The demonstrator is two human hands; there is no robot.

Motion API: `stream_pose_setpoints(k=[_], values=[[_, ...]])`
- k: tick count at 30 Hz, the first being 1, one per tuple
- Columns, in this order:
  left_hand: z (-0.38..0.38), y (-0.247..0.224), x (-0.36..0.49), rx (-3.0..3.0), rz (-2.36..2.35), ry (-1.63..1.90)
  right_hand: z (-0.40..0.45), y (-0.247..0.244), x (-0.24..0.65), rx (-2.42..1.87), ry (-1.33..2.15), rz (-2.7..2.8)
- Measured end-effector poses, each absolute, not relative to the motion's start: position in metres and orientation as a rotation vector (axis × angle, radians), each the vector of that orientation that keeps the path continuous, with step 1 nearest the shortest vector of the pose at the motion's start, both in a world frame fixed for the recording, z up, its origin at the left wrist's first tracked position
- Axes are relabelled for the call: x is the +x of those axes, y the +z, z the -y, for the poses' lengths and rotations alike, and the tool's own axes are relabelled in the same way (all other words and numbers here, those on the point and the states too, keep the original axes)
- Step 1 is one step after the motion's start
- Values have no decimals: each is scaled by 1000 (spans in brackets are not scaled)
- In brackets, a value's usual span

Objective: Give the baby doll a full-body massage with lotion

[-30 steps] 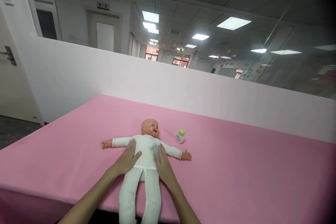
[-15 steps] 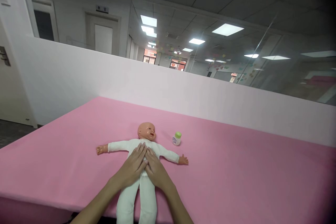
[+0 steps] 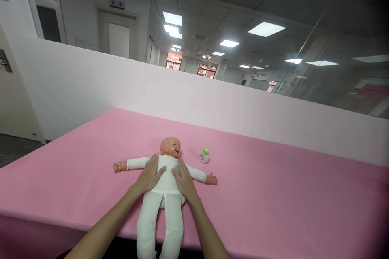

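Note:
A baby doll [image 3: 165,180] in a white suit lies on its back, arms spread wide, its bald head turned to the right. Flat against the left side of its chest rests my left hand [image 3: 151,175], thumb held apart from the fingers. My right hand [image 3: 184,179] lies along the opposite side of the chest, its thumb also apart and pointing inward. Between the two hands the white cloth of the chest shows. Beside the doll's head, to the right, stands a small clear jar with a green lid [image 3: 204,155], touched by neither hand.
Pink cloth [image 3: 273,194] covers the table under the doll. A low white wall [image 3: 243,109] with glass above it borders the far edge. At the far left is a door with a metal handle [image 3: 5,61].
My hands have slid apart from the middle of the doll's chest, the left hand outward to the left, the right hand outward to the right. The view has tilted slightly.

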State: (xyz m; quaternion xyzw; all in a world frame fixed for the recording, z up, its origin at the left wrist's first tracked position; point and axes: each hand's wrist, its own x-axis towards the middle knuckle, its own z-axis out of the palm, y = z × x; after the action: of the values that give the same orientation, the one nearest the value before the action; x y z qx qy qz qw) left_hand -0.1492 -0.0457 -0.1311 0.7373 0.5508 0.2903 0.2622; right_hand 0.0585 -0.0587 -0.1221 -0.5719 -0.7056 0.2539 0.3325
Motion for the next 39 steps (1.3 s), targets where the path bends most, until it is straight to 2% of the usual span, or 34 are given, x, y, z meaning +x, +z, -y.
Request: stream_pose_setpoints(k=[9,14,20,26,32,39], values=[[105,-110,-180,1884,-1388,568,101,-115,73,-1536,803,1847],[127,-102,-177,2036,-1263,515,127,-103,66,-1428,858,1997],[108,-109,-144,2303,-1139,673,105,-102,53,-1263,710,2219],[70,-116,-130,2168,-1373,732,68,-111,44,-1369,576,2120],[48,-126,-146,2045,-1462,738,56,-128,60,-1499,650,1877],[68,-145,-176,2026,-1462,795,76,-132,78,-1509,705,1854]])
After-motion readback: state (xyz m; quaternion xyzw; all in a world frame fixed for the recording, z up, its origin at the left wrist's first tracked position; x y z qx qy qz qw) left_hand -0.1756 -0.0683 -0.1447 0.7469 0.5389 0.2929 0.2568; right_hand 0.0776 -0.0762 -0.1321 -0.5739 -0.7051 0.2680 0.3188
